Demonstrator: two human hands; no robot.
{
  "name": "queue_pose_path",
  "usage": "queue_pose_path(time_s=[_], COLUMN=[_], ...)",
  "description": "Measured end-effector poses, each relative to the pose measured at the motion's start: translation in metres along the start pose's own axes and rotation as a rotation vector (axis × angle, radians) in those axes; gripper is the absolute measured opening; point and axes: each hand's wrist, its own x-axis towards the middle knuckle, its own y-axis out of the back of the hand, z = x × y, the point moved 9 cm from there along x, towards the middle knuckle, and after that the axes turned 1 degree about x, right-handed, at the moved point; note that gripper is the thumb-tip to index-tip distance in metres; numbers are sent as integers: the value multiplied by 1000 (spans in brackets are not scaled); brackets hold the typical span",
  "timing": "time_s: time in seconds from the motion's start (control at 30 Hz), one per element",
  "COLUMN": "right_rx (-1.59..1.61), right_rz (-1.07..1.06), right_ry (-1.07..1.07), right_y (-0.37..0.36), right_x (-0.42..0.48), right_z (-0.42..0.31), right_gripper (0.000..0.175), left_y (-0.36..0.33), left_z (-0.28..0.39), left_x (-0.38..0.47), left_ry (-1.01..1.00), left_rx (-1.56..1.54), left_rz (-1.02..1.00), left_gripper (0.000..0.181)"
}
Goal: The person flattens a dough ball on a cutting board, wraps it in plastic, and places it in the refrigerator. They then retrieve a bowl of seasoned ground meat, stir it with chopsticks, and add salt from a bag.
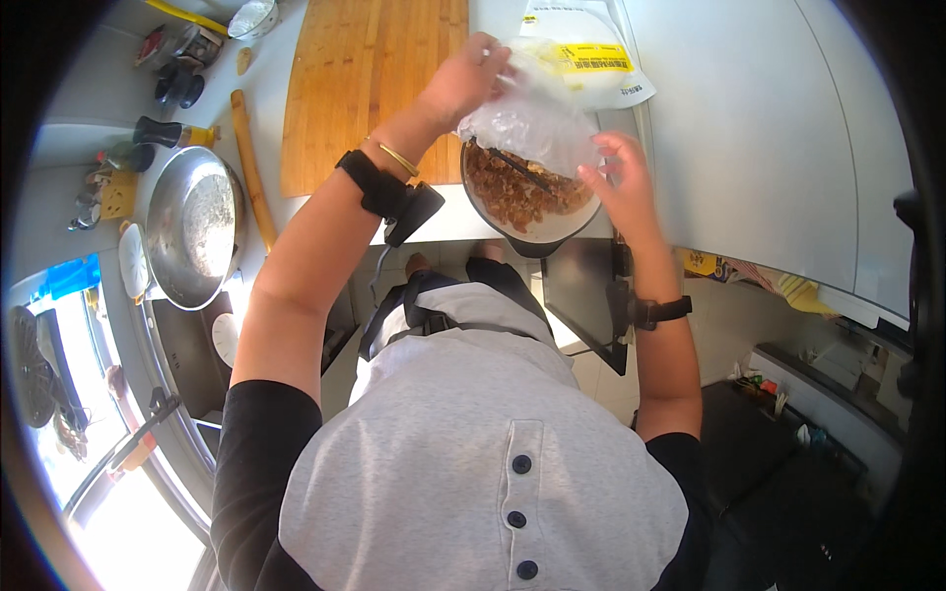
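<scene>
Over a white-lined dark pan (543,225), both of my hands hold a crumpled clear plastic bag (528,129). My left hand (473,77) grips its upper left part. At the bag's right edge, the thumb and fingers of my right hand (621,173) have hold of the film. Brown, flaky pieces (502,188) lie in the pan, and a black utensil (521,168) rests across them. The bag covers the far side of the pan. Whether anything is inside the bag is hard to tell.
A wooden cutting board (369,96) lies left of the pan, with a rolling pin (251,170) beside it. Farther left stands a large metal bowl (194,229). A white and yellow printed packet (591,63) lies behind the bag. Below the counter is an open dark door (584,295).
</scene>
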Motion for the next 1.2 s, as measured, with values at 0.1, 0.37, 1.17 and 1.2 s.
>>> queue_pose_path(time_s=[0.1, 0.37, 1.17, 1.2], right_rx=[-61, -144, -511, -517], right_rz=[-23, -90, -615, -634], right_ry=[13, -18, 53, -1], right_y=[-5, -11, -197, -197], right_x=[-1, 1, 54, 53], right_z=[4, 7, -52, -50], right_gripper=[39, 29, 42, 36], left_y=[20, 120, 196, 194], left_z=[-22, -90, -121, -121], left_x=[9, 16, -100, -102], left_ry=[137, 194, 153, 154], left_rx=[-309, -912, -905, -899], left_rz=[105, 418, 458, 451], left_gripper=[29, 20, 26, 26])
